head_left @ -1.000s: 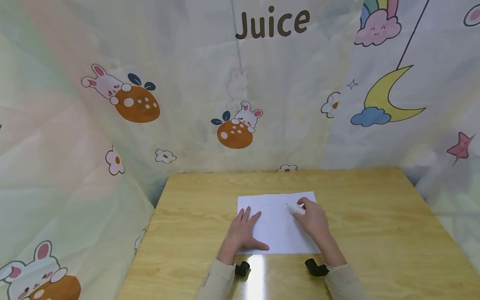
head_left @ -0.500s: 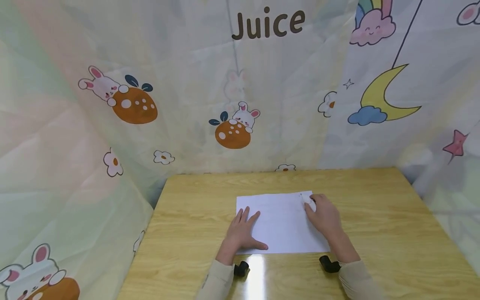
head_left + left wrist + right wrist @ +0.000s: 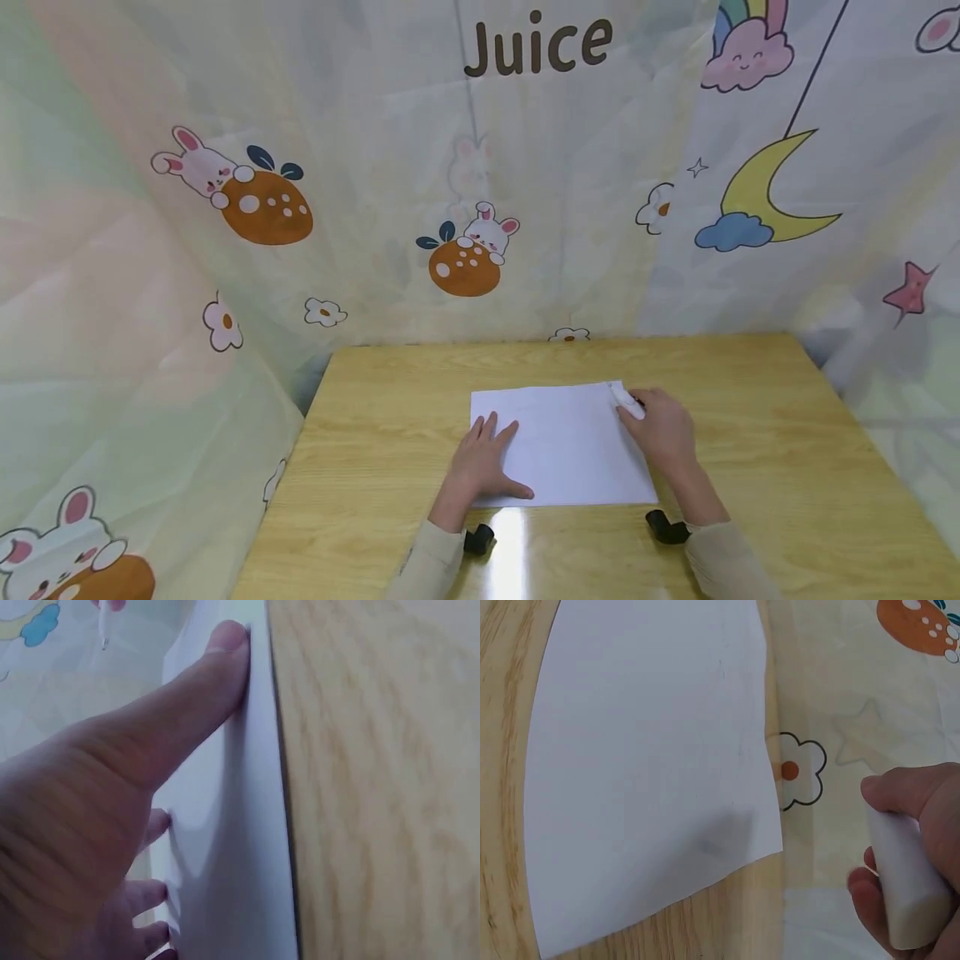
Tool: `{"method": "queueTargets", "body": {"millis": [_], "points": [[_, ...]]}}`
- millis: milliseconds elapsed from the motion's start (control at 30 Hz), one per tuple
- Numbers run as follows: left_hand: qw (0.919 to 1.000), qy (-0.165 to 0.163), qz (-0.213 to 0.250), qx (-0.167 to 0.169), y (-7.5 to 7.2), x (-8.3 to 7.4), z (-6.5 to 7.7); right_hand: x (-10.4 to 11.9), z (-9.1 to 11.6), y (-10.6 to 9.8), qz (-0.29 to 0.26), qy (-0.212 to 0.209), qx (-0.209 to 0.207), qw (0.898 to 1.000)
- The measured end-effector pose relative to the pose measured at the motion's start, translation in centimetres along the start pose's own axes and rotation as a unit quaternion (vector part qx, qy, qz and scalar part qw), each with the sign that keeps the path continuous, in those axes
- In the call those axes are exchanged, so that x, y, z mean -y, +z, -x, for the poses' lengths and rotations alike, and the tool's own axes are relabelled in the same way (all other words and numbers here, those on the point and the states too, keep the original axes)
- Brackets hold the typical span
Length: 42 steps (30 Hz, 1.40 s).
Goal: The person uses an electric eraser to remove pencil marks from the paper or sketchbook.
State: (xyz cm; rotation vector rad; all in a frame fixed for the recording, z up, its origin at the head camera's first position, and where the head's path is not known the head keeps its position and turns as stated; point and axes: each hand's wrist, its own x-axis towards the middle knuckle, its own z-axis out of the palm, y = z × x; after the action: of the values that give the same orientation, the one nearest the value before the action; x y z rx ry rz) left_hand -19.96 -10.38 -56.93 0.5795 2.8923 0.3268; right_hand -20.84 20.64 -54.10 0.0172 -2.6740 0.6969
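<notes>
A white sheet of paper (image 3: 573,454) lies on the wooden table. My left hand (image 3: 482,462) rests on its left part with fingers spread, the thumb near the front edge. By the far right corner of the sheet, my right hand (image 3: 663,429) grips a thick white correction pen (image 3: 628,402). Its flat, rounded body (image 3: 909,881) shows between thumb and fingers in the right wrist view, raised above the paper. The left wrist view catches its narrow nozzle (image 3: 103,628) at the top. Faint marks run along the sheet's far edge in the right wrist view.
Black wrist mounts, one on the left (image 3: 479,539) and one on the right (image 3: 667,527), sit by the cuffs. A printed cloth (image 3: 375,167) with rabbits, flowers and a moon hangs behind and beside the table (image 3: 765,433).
My right hand has moved right with the correction pen, from over the sheet to its far right corner, most of it in the first half second. The left hand stays put.
</notes>
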Motion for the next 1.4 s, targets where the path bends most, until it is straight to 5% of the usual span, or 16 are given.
{"method": "queueTargets", "body": {"millis": [333,533,700,967,1400], "points": [[0.9979,0.053,-0.013,-0.035,0.9,-0.1,-0.2,-0.1,0.3,0.6,0.005,0.007,0.015,1.0],[0.993,0.061,-0.001,-0.101,0.6,0.9,-0.1,-0.3,0.0,0.9,-0.019,-0.009,-0.043,0.999],[0.9888,0.054,-0.015,-0.138,0.5,1.7,0.7,-1.1,-0.2,0.4,-0.017,0.007,-0.034,0.999],[0.9952,0.039,-0.04,-0.081,1.3,1.5,1.9,-3.7,-0.6,-1.3,-0.03,0.033,0.005,0.999],[0.9978,0.026,-0.024,-0.056,1.1,1.0,2.3,-8.9,-1.0,-3.5,0.002,0.073,0.035,0.997]]}}
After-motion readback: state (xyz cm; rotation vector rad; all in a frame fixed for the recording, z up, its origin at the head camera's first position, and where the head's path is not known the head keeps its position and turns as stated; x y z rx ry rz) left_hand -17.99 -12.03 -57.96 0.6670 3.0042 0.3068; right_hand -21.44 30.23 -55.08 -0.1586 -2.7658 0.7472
